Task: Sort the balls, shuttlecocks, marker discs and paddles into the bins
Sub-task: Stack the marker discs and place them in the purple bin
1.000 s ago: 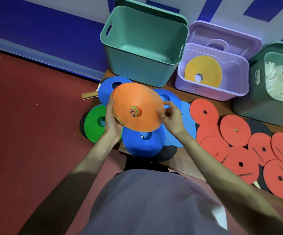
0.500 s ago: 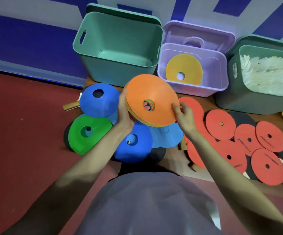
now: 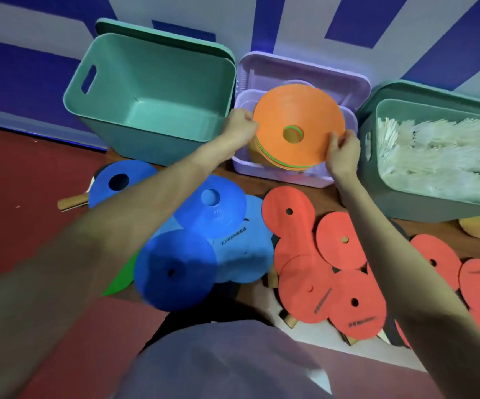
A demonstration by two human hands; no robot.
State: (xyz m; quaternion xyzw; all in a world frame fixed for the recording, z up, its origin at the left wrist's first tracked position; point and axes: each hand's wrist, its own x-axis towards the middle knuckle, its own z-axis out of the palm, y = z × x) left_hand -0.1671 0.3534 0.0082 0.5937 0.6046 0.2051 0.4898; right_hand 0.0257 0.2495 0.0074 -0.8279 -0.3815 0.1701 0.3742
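Note:
A stack of marker discs (image 3: 299,116), orange on top with green and yellow edges showing, hangs tilted over the lilac bin (image 3: 279,175). My left hand (image 3: 240,125) grips the stack's left edge and my right hand (image 3: 343,154) pinches its right edge. Blue marker discs (image 3: 175,272) lie overlapping on the floor below my left arm, with a green one (image 3: 119,280) peeking out. Red-faced paddles (image 3: 305,286) lie spread to the right. The lilac bin's inside is mostly hidden by the stack.
An empty teal bin (image 3: 152,90) stands left of the lilac one. A grey-green bin (image 3: 423,203) full of white shuttlecocks (image 3: 434,151) stands at the right. A wooden paddle handle (image 3: 70,203) sticks out at the left. The blue and white wall is close behind the bins.
Both hands have carried the disc stack up and to the right, from above the blue discs to over the lilac bin. The yellow disc inside that bin is now hidden.

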